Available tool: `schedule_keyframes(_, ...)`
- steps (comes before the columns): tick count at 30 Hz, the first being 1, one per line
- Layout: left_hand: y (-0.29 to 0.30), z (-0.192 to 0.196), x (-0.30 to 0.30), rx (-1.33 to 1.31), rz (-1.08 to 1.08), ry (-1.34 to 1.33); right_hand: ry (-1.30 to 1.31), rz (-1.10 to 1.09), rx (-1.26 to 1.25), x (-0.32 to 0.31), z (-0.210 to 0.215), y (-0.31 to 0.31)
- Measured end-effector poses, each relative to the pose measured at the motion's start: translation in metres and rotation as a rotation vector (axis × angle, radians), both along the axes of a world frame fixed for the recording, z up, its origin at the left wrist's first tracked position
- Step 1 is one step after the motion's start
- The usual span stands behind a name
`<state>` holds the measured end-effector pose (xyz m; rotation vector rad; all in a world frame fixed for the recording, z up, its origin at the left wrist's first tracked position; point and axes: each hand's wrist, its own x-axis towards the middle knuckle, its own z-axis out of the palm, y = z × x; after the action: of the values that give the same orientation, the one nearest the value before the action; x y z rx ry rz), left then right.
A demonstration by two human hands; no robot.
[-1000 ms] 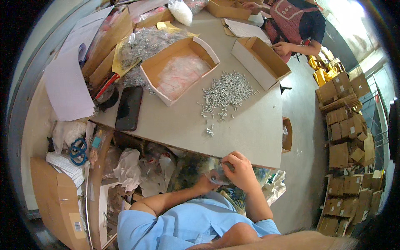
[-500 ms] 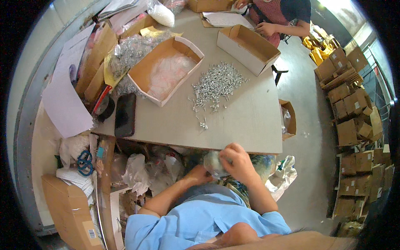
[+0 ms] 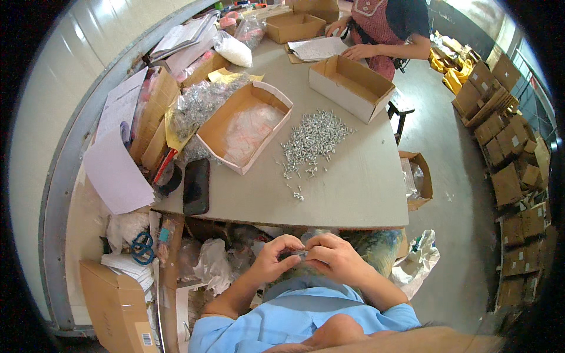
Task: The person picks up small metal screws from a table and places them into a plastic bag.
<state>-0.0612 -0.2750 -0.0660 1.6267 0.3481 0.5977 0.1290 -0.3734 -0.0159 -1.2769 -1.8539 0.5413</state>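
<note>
In front of my body, just off the table's near edge, both hands meet around a small clear plastic bag. My left hand pinches one side of it, and my right hand grips the other. Fingers cover most of the bag, so its contents cannot be made out. Beyond them, a heap of silver screws is spread over the tabletop, a few lying apart toward me. To the left of the heap stands an open carton with clear plastic bags in it.
Left on the table are a black phone and filled clear bags. A white-sided box stands at the far right, near a co-worker's hand and papers. Blue-handled scissors hang lower left.
My left hand has risen to meet the right, and both now pinch the bag together. The bag shows less between the fingers. The whole view has shifted slightly.
</note>
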Motion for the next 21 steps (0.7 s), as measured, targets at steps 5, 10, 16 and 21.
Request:
schedule_keyframes(5, -0.006, 0.006, 0.019, 0.337, 0.129, 0.022, 0.12, -0.14, -0.164, 0.004, -0.011, -0.006)
schedule_keyframes(10, -0.007, 0.014, 0.027, 0.394, 0.082, 0.035, 0.055, -0.162, -0.072, 0.008, -0.016, -0.002)
schedule_keyframes(16, 0.009, 0.022, 0.027, 0.37, 0.046, 0.111, 0.181, -0.101, -0.107, 0.014, -0.017, 0.0)
schedule_keyframes(21, 0.1, 0.061, 0.021, 0.465, 0.6, 0.1, 0.265, -0.329, -0.193, 0.038, -0.028, -0.003)
